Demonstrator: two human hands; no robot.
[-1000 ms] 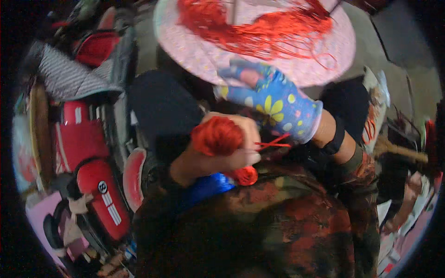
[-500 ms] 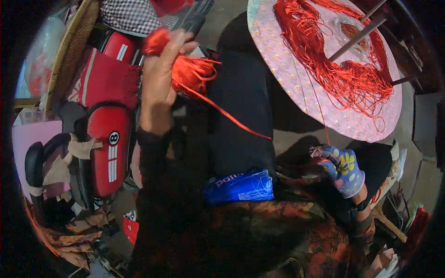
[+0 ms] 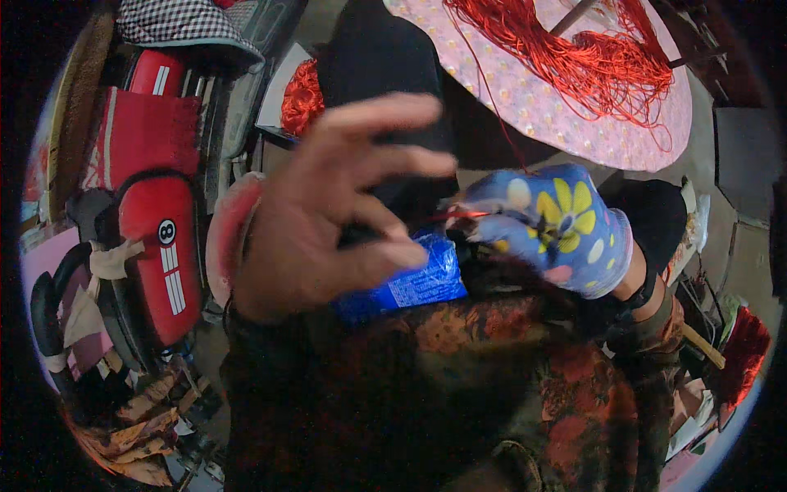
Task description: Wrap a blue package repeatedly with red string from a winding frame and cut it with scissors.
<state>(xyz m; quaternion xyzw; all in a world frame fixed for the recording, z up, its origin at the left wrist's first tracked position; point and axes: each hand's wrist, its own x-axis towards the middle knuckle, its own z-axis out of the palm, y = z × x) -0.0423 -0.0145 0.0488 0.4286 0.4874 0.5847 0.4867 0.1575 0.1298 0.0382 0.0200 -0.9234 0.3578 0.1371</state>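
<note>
My bare left hand [image 3: 328, 205] hangs over my lap, slightly smeared by motion, its fingers apart and nothing seen in them. Facing it, my right hand [image 3: 566, 230], in a blue flowered glove, is closed in a pinch on a red cord [image 3: 469, 215], whose short end sticks out toward the left. A red strand climbs from the glove to a big loose skein of red cord [image 3: 566, 61] on a round pink padded top [image 3: 525, 111]. Beyond my left hand, a bundle of red cord [image 3: 303, 98] rests in an open box [image 3: 275, 102].
A blue plastic packet [image 3: 422, 283] lies on my lap, partly behind my left hand. A red and black ride-on toy [image 3: 168, 254] stands at the left with a red cloth [image 3: 152, 135] over it. Rods [image 3: 574, 16] rise from the pink top.
My left hand has let go of the red bundle, which now lies in the box, and has come back toward my right hand. The right hand has moved up and left.
</note>
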